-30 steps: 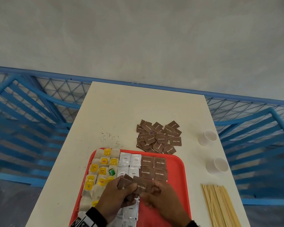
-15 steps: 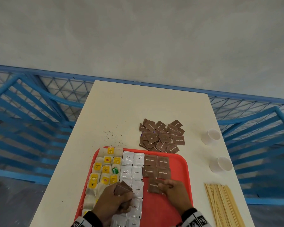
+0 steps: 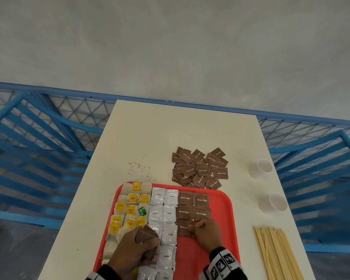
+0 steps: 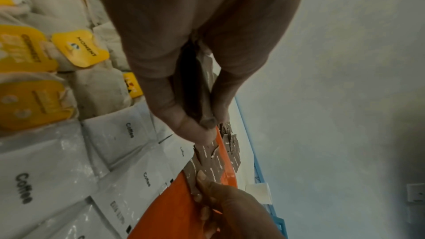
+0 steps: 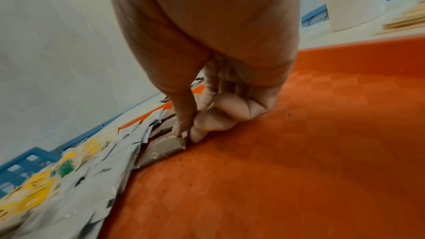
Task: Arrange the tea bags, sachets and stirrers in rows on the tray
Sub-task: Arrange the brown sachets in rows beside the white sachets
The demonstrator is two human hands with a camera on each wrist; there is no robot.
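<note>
right hand (image 3: 207,231): fingertips pinch sachet (image 5: 165,145) flat, squaring its row | left hand (image 3: 134,252): grips spare stack (image 3: 146,234), feeding next

place: refreshment prep spot | cues: cream table (image 3: 154,138); blue metal railing (image 3: 49,126); grey wall (image 3: 170,41)
</note>
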